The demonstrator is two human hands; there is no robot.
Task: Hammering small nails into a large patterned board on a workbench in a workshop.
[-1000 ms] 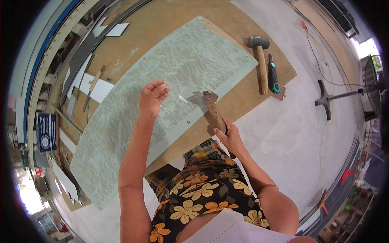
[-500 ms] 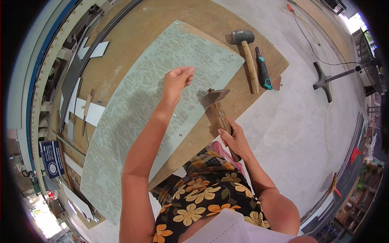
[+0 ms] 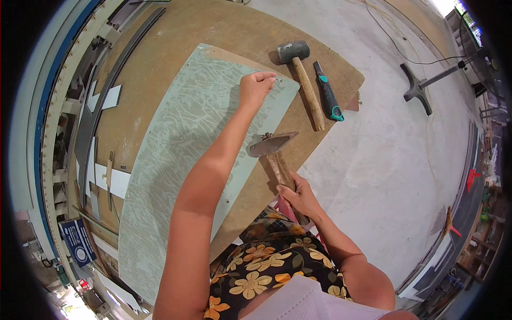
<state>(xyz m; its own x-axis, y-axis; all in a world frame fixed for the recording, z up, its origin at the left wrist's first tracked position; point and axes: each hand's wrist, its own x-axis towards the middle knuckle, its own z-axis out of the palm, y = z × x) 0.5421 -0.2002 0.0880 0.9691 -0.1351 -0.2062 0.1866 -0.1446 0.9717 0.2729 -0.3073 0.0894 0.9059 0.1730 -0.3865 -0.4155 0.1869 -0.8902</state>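
Left hand (image 3: pixel 255 92) has moved to the far-right corner of the green sheet (image 3: pixel 165 138).
Its fingertips bunch together, any contents impossible to tell; the right hand (image 3: pixel 302 198) wraps the handle of the hammer (image 3: pixel 274 160) by the near edge of the bench (image 3: pixel 229 16).

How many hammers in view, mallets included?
2: one hammer in the right hand, one black-headed mallet lying on the brown board, left of the black-and-teal tool. More may be hidden at the cluttered edges.
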